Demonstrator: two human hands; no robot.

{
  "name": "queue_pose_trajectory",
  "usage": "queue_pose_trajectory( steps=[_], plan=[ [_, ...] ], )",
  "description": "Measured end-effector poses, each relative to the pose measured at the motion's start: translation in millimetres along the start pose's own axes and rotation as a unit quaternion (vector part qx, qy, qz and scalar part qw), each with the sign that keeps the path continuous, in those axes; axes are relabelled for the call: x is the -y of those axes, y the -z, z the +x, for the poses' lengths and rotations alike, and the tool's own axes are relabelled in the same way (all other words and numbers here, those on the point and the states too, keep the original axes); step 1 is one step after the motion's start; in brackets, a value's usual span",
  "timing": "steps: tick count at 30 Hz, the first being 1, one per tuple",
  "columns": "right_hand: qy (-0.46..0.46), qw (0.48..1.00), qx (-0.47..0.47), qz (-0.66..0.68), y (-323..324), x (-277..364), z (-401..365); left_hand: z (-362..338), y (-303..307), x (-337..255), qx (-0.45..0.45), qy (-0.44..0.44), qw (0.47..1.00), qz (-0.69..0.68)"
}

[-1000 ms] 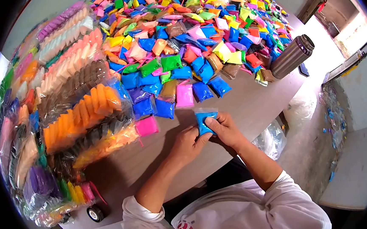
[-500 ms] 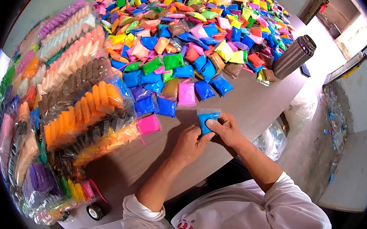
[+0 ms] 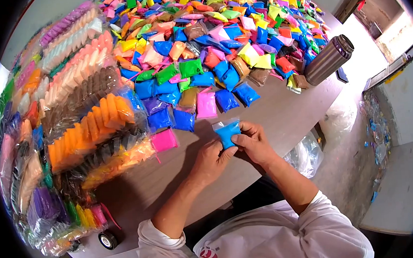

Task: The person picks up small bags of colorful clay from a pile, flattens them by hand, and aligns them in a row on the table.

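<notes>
A small clear plastic packet with light blue filling (image 3: 228,133) is held up over the near edge of the table. My left hand (image 3: 210,160) pinches its lower left side between thumb and fingers. On its right side, my right hand (image 3: 255,144) grips it with the thumb pressed on the front and the fingers behind. Just beyond the hands lie a pink packet (image 3: 206,105), dark blue packets (image 3: 184,120) and a magenta packet (image 3: 164,140), at the front of a large heap of colored packets (image 3: 229,41).
Stacked bags of sorted packets (image 3: 89,130) fill the table's left side. A steel flask (image 3: 329,60) stands at the right, with a dark phone-like object (image 3: 341,75) beside it. A tape roll (image 3: 107,240) sits at the near left corner. Clear plastic bags (image 3: 306,156) are below the right edge.
The blue packet has tilted to the left, and its top edge now slants. Both hands keep their hold with slight finger movement. The view has shifted a little.
</notes>
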State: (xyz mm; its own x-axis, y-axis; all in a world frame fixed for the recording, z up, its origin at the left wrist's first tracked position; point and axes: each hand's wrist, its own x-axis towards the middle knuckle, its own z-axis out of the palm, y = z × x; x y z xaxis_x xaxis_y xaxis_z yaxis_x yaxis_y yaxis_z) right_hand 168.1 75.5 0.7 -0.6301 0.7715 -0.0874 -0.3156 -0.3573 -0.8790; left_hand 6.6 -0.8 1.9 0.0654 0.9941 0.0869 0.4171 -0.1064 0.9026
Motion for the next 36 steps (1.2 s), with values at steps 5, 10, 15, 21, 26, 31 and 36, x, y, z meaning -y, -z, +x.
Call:
queue_pose_trajectory(
  steps=[5,10,15,21,26,31,36],
  plan=[
    [-0.009,0.999,-0.013,-0.029,-7.9,6.8,-1.4,-0.8,-1.0,-2.5,-0.011,0.003,0.999,-0.035],
    [0.025,0.997,-0.003,-0.067,-5.0,1.8,-1.2,-1.9,-3.2,-1.3,0.002,-0.034,0.999,0.014],
    [0.04,0.998,-0.019,-0.042,-9.8,0.0,-2.1,-2.7,-3.4,-4.7,-0.004,-0.016,1.0,-0.02],
    [0.037,0.996,-0.031,-0.071,-10.4,1.3,-1.4,-1.1,-0.6,-4.0,-0.004,0.0,1.0,-0.016],
    [0.029,0.997,-0.039,-0.066,-12.6,2.6,-1.6,-0.9,-2.8,-0.9,0.006,-0.009,1.0,0.001],
    [0.019,0.997,-0.04,-0.059,-9.1,1.2,-1.6,-1.1,-4.4,-3.7,0.0,-0.043,0.999,0.032],
    [0.009,0.997,-0.043,-0.061,-16.0,7.5,-4.6,-2.0,0.4,-8.7,0.025,0.009,0.999,-0.028]
  ],
)
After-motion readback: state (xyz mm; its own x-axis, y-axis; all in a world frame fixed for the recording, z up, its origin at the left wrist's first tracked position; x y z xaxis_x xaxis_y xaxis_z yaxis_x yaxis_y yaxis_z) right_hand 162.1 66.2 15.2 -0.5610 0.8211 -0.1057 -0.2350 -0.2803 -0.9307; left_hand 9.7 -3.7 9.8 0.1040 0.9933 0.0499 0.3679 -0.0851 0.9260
